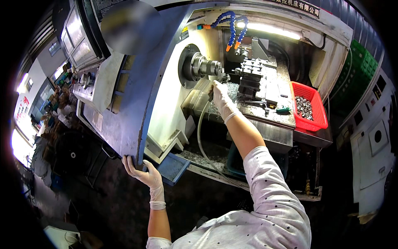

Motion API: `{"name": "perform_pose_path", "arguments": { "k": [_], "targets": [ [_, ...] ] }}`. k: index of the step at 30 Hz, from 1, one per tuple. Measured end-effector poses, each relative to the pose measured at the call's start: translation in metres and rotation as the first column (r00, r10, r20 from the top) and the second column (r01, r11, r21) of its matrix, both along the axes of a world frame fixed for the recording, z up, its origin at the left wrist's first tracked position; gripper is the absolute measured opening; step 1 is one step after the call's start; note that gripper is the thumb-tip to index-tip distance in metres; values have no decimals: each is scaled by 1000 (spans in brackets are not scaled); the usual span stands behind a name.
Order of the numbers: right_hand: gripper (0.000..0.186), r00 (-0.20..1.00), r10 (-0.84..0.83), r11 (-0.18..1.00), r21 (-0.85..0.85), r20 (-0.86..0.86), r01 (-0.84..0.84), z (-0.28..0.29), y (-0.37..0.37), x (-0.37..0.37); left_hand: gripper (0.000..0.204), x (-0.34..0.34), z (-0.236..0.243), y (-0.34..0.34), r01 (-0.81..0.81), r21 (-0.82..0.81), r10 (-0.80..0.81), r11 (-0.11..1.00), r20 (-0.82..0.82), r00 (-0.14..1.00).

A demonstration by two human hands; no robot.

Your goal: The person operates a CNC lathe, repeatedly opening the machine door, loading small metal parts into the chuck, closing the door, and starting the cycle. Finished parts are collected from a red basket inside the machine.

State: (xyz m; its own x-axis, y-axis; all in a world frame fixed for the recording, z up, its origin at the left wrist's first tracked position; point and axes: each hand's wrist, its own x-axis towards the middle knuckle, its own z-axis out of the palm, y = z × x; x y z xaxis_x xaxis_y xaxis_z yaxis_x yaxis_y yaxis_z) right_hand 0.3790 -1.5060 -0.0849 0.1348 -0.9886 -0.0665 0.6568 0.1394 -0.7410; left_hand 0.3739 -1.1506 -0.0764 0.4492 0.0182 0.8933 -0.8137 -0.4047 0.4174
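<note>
The head view looked down into a lathe (265,83), its blue door (137,95) slid to the person's left and the lit work bay lying open. Inside, the chuck (203,66) stuck out of the pale headstock wall with its long axis level, pointing toward the person's right at the dark tool block (253,72). Two blue jointed coolant hoses (232,25) hung from above with orange tips aimed down between chuck and block. At the right end of the bay sat a red basket (321,108), a mesh-walled tray holding a heap of small shiny metal parts (304,107) that covered only its floor. Below the chuck a blue tray (172,168) jutted out from the machine base, with grey swarf lying in and around it. A thin hose (203,145) curved down from the bay toward the lower frame. The right hand (222,97), in a white glove, reached into the bay just under the chuck nose; its fingers were curled around something small and dark there, though what it gripped could not be made out. The left hand (143,172), also gloved, was clasped on the lower corner of the door, fingers hooked over the edge. A small green tool (284,109) lay on the bed beside the basket.
</note>
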Motion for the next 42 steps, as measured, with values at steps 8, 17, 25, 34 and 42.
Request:
{"name": "perform_pose_path", "arguments": {
  "k": [8,17,25,34,42],
  "targets": [
    [13,1000,17,998,-67,-13,-18,-1,4,4,48,0,2,3,-9,3,9,1000,21,1000],
    [20,938,106,947,-254,-331,-197,45,70,-219,48,-3,5,7,-74,61,75,995,-7,997],
    [22,709,-73,890,275,-701,363,-144,135,-499,52,-2,4,2,-124,-8,124,992,-24,992],
    [24,157,-272,867,-313,-949,-389,-176,108,-407,55,-1,5,5,-139,41,142,989,-84,986],
    [24,-477,-110,710,267,-872,-652,-281,58,-304,56,-7,12,2,-170,63,176,983,-111,978]
  ]
}}
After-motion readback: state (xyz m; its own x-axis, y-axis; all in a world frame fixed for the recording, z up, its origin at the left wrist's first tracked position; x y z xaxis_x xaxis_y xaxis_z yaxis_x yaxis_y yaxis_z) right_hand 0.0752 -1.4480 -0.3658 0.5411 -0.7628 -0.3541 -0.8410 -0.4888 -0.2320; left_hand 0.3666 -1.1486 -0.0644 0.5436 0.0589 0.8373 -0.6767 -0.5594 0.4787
